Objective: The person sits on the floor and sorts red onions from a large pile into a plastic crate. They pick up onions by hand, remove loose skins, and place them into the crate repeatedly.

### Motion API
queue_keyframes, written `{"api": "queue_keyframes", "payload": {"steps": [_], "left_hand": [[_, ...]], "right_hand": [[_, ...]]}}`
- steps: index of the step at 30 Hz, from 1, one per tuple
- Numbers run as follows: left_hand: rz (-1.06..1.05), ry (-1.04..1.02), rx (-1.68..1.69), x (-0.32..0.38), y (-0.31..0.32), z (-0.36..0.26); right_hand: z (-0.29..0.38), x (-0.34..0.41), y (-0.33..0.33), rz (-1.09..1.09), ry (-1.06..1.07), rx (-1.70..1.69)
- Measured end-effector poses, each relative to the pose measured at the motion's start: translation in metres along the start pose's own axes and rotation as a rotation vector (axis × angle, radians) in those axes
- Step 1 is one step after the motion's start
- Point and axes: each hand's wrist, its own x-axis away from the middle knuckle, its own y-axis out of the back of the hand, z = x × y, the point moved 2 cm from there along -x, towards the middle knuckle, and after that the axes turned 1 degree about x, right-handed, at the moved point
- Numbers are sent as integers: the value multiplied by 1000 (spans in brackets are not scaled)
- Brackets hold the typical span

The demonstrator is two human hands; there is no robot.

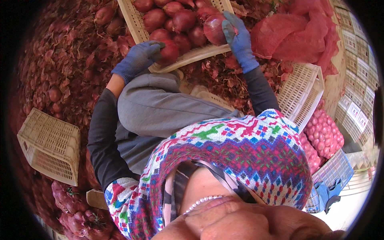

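A plastic crate (198, 55) with slotted walls stands before me, filled with several red onions (183, 20). My left hand (138, 58), in a blue knit glove with darker fingertips, has its fingers around a red onion (168, 53) at the near left corner of the crate. Above the near right part, my right hand (239, 39), gloved alike, grips the right side of a large, shiny red onion (215, 29). The undersides of both onions are hidden from view.
Onion skins and loose onions (55, 94) cover the floor on the left. A red mesh sack (288, 36) lies to the right. Other crates (49, 144) (301, 93), filled onion sacks (324, 132) and stacked crates (357, 72) stand around me.
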Motion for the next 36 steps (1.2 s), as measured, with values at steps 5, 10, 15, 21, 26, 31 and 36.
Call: {"api": "queue_keyframes", "payload": {"steps": [5, 10, 15, 21, 26, 31, 36], "left_hand": [[36, -35, 8, -4, -2, 2], [109, -15, -41, -11, 15, -7], [209, 185, 50, -21, 43, -19], [39, 65, -1, -16, 29, -21], [16, 19, 52, -1, 13, -12], [118, 128, 182, -13, 35, -15], [-18, 51, -60, -72, 59, -21]], "right_hand": [[-1, -1, 29, -132, -36, -144], [6, -1, 35, -62, 132, 84], [10, -1, 38, -123, 94, 30], [9, 5, 41, -161, 17, -126], [10, 11, 42, -154, -44, -103], [11, 13, 44, -180, 34, -68], [3, 21, 44, -351, -174, -417]]}}
